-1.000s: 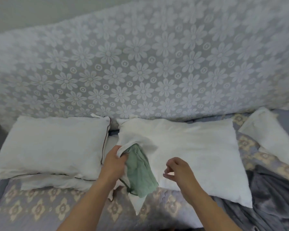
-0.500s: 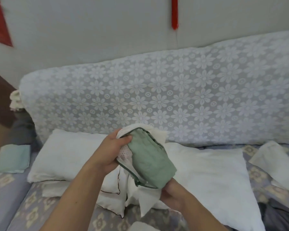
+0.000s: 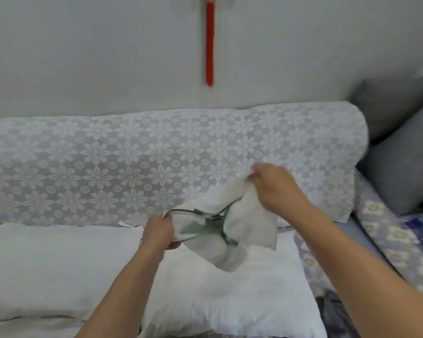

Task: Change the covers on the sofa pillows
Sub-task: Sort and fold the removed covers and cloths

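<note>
A: Above the two bare pillows, both hands are up with the pillow cover (image 3: 230, 228) stretched between them, held clear of everything below. What have you got on the grips?

B: The left hand (image 3: 160, 231) has its fingers curled round the cover's lower left edge, right where the dark piping runs. The right hand (image 3: 275, 184) is higher and further right, pinching the upper corner of the cloth in a closed fist.

A: And the cover itself?

B: White on the outside, with green fabric showing in the open middle, and a dark cord edge looping across the mouth. Its lower end hangs down, sagging towards the right pillow (image 3: 230, 296). Whether it touches the pillow I cannot tell.

A: Set the scene underneath.

B: Two white pillow inserts lie side by side on the seat. The left pillow (image 3: 59, 269) sits just beside the right one, their edges meeting under the left forearm. Behind them runs the sofa back (image 3: 132, 167), draped in white floral lace.

A: Anything further out?

B: A red tassel (image 3: 209, 42) hangs on the grey wall above. To the right there are grey cushions (image 3: 401, 172), and a patterned blue seat cover (image 3: 401, 240) spreads below them.
</note>
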`<action>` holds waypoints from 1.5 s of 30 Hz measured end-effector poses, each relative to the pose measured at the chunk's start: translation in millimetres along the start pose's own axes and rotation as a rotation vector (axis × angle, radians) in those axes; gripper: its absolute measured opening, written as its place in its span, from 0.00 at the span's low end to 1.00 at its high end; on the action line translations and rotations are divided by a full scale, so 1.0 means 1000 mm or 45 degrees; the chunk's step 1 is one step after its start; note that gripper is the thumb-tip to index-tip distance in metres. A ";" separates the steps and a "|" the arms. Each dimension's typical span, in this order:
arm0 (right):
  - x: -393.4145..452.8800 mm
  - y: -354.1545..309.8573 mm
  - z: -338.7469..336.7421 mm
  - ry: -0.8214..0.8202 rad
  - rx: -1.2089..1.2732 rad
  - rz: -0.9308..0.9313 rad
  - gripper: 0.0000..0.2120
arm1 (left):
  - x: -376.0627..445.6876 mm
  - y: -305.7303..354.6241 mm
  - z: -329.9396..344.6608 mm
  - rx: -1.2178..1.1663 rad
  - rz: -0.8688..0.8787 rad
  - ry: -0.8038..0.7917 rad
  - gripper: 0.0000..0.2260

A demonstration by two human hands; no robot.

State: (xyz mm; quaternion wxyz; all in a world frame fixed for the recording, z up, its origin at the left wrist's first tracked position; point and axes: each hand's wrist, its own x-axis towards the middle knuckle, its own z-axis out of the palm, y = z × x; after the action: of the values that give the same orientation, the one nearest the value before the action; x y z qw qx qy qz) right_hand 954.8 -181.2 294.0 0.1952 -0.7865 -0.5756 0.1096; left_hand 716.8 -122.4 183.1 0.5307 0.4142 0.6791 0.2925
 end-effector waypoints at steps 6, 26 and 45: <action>-0.033 0.012 -0.020 -0.314 0.182 0.226 0.18 | 0.008 0.017 -0.005 -0.281 -0.085 -0.008 0.04; -0.211 0.234 0.229 -0.394 1.145 1.652 0.06 | -0.032 -0.255 0.102 0.939 -0.110 -1.158 0.39; -0.057 0.241 0.345 -0.655 0.775 1.303 0.21 | 0.042 -0.327 0.098 0.161 -1.086 -0.397 0.14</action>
State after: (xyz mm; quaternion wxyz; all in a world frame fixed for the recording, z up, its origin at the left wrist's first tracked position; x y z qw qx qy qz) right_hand 1008.0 -235.6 -123.7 0.1884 -0.8197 -0.0995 0.5317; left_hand 724.5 -248.6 -136.5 0.6733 0.1681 0.7175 -0.0600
